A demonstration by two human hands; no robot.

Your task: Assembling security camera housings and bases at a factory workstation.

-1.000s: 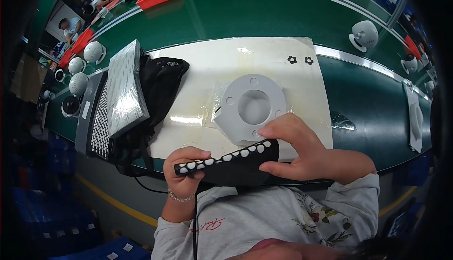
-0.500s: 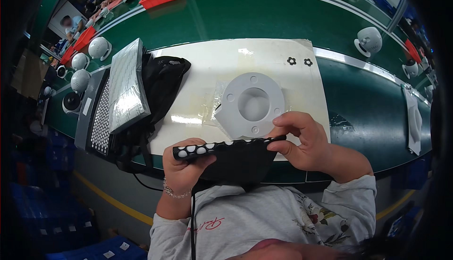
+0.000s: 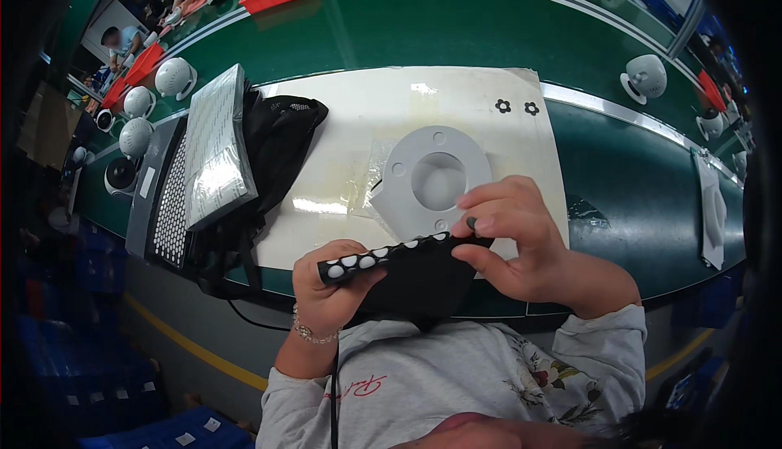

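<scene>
Dotted black sheet (image 3: pixel 396 253) sits pinched in the left hand (image 3: pixel 324 288); the right hand (image 3: pixel 521 241) curls half open by the sheet's right end, a small dark dot (image 3: pixel 472 223) at one fingertip.

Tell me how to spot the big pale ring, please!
Find the cream board on the green table. Near its middle, close to the right hand, is the ring. Unlike the dotted black sheet, it's pale, with a big round opening.

Over there, a head-worn fisheye, left of a pair, faces downward. It looks from close above the worktable (image 3: pixel 627 164), catching the wearer's shirt (image 3: pixel 456 376).
</scene>
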